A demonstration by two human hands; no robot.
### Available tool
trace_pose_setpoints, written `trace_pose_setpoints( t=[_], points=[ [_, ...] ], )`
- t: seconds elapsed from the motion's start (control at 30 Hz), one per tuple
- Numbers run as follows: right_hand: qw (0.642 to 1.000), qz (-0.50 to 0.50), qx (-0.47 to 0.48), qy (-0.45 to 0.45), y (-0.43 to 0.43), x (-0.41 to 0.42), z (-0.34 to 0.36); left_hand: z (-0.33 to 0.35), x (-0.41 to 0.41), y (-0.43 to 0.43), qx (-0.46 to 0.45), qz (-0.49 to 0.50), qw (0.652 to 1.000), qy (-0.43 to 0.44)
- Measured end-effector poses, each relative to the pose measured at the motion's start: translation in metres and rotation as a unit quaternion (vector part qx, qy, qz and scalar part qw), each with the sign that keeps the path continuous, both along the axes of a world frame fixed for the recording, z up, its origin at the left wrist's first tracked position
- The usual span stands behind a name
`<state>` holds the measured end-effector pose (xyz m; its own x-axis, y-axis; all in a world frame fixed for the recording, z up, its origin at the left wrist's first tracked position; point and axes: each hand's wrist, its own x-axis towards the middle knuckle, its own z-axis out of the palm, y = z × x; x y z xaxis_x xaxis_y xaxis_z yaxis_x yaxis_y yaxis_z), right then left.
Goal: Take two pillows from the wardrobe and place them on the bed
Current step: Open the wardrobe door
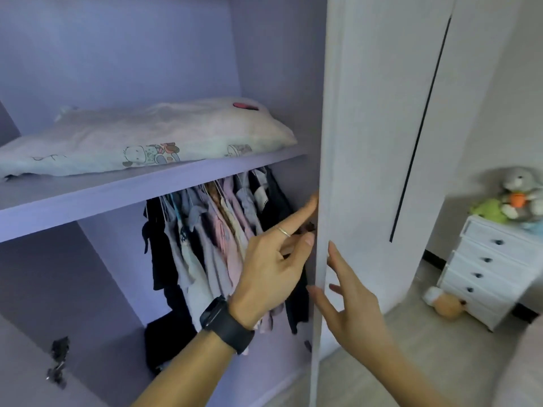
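At wardrobe door edge: left hand, right hand both spread, fingers straight against it, gripping nothing. One pillow visible on shelf; fetching seemingly not begun.

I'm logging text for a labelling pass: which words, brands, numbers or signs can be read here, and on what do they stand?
No text can be read in this view.
On the pillow: printed cartoon figures only, no legible letters.
On its red patch: too blurred to tell whether it carries writing.
On the white tag among the hanging clothes: too small to read.
On the watch: dark face, nothing shown.
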<state>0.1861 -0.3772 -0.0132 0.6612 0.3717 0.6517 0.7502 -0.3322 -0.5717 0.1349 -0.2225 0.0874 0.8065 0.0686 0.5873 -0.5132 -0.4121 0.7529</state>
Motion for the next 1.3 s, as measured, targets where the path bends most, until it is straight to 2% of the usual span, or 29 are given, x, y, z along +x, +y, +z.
trace_pose_setpoints(
  t=[0.23,0.43,0.57,0.83,1.13,1.3],
  points=[
    [0.995,-0.094,0.022,0.032,-0.065,-0.002,-0.009,-0.018,0.053,-0.041,0.204,0.017,0.972,-0.114],
    [0.98,-0.193,0.012,0.054,-0.106,0.017,-0.009,-0.048,0.103,-0.079,0.324,0.023,0.94,-0.108],
    [0.966,-0.256,-0.004,0.038,-0.125,0.037,-0.009,-0.064,0.13,-0.105,0.358,0.033,0.926,-0.117],
    [0.933,-0.353,-0.056,0.042,-0.149,0.062,0.006,-0.074,0.164,-0.142,0.371,0.054,0.919,-0.123],
    [0.942,-0.323,0.012,0.087,-0.18,0.1,0.009,-0.065,0.187,-0.164,0.43,0.092,0.893,-0.094],
    [0.942,-0.32,0.015,0.095,-0.184,0.11,0.012,-0.067,0.194,-0.174,0.443,0.114,0.886,-0.077]
  ],
)
